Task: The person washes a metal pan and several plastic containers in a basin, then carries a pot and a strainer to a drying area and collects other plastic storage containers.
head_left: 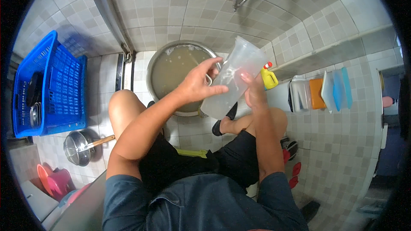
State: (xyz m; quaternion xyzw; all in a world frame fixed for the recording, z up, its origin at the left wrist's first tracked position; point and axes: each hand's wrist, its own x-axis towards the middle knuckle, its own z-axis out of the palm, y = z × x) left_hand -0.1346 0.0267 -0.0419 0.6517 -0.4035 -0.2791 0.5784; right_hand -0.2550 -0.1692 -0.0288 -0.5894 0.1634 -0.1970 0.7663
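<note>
A tall, translucent plastic container (231, 76) is tilted in front of me, its wide end up and to the right. My right hand (255, 89) grips its right side, thumb on the near face and the other fingers mostly hidden. On the opposite side, my left hand (198, 82) is curled against the container, with its thumb across the near face. A pale, curved loop shows beside the left fingers; I cannot make out what it belongs to. Behind and below sits a large metal basin (150, 74) of cloudy, brownish water with some foam.
Far left stands a blue plastic basket (68, 85) with dark and metal wares inside. A saucepan (77, 148) with a wooden handle lies near it. A yellow bottle (269, 79) with a red cap and several upright plastic containers (317, 94) stand right, along the tiled wall.
</note>
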